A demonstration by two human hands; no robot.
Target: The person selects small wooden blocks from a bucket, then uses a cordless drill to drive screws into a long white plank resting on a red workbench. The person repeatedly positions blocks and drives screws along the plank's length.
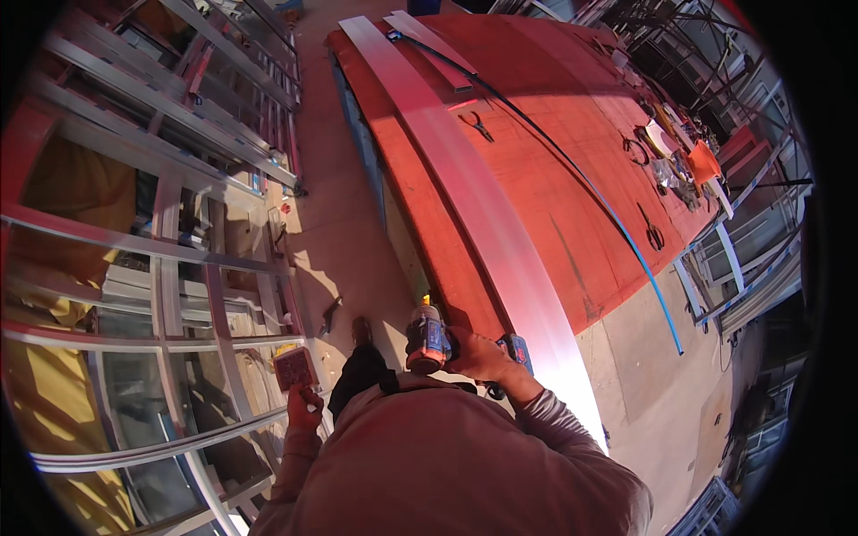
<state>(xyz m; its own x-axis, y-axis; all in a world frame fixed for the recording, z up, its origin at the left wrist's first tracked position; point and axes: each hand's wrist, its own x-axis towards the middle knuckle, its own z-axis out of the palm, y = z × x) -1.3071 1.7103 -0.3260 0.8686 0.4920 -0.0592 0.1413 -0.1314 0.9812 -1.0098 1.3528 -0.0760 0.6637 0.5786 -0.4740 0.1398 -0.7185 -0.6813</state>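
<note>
My right hand (478, 355) is wrapped round the grip of a blue cordless drill (429, 338) with a yellow tip at its front. The drill is held beside the near corner of the red-topped table (554, 188). Low on the left, my left hand (305, 406) has its fingers closed, with a small white bit showing at them; what it holds is unclear. Just beyond its fingers is a small reddish-brown box-like thing (295, 369); whether the hand touches it cannot be made out. A long, flat silvery metal profile (483, 196) lies along the table's left side.
On the table lie a shorter profile (438, 55), black pliers (478, 127), a long black-and-blue cable-like strip (590, 183) and scissors-like tools (654, 234). Assorted tools and an orange piece (703, 163) crowd the far right edge. Metal frames (161, 268) stand along the left.
</note>
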